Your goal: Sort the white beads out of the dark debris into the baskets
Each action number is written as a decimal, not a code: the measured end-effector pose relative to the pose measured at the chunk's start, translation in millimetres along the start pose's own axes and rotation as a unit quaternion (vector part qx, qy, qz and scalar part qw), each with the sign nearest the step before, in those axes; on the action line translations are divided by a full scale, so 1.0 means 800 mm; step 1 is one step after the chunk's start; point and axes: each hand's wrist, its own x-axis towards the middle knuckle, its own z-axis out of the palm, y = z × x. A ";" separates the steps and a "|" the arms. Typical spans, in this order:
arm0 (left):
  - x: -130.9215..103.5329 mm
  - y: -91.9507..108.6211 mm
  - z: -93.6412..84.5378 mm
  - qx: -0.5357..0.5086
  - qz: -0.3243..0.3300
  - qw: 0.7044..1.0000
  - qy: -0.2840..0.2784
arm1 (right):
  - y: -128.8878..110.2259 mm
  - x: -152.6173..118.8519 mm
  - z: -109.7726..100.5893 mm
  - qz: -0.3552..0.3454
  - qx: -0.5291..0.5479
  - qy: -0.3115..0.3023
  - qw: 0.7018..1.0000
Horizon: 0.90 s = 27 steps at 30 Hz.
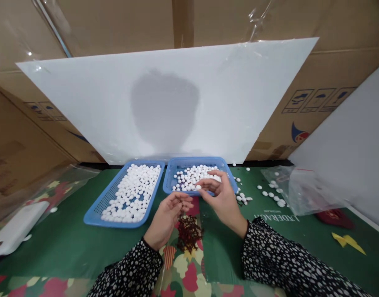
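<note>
My right hand (223, 200) is over the front edge of the right blue basket (169, 175), with thumb and forefinger pinched on a small white ball (198, 187). More white balls (192, 175) lie in that basket. To its left, my left hand (167, 216) has its fingers curled together, and whatever they may hold is too small to make out. Just below and between my hands, a heap of dark red, thin stem-like bits (189, 234) rests on the patterned strip. The left blue basket (95, 216) holds a wide spread of similar white balls.
Loose white balls (271, 194) are scattered right of the baskets, near a clear plastic bag (310, 192). A white board (226, 103) leans against cardboard boxes behind. A white phone-like object (20, 227) lies at left, yellow scraps (349, 241) at right.
</note>
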 end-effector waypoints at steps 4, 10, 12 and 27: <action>0.000 -0.003 0.001 0.076 0.035 0.996 0.004 | 0.010 0.036 -0.022 -0.047 -0.170 -0.015 0.984; -0.005 -0.001 0.004 0.123 0.087 0.988 -0.016 | -0.002 0.031 -0.023 -0.185 -0.314 -0.182 0.913; -0.011 -0.001 0.009 0.117 0.091 0.989 -0.015 | -0.010 0.013 -0.013 -0.216 -0.299 -0.254 0.894; -0.007 0.108 -0.123 0.729 0.027 0.681 0.064 | -0.014 -0.040 -0.033 -0.031 -0.203 -0.121 0.971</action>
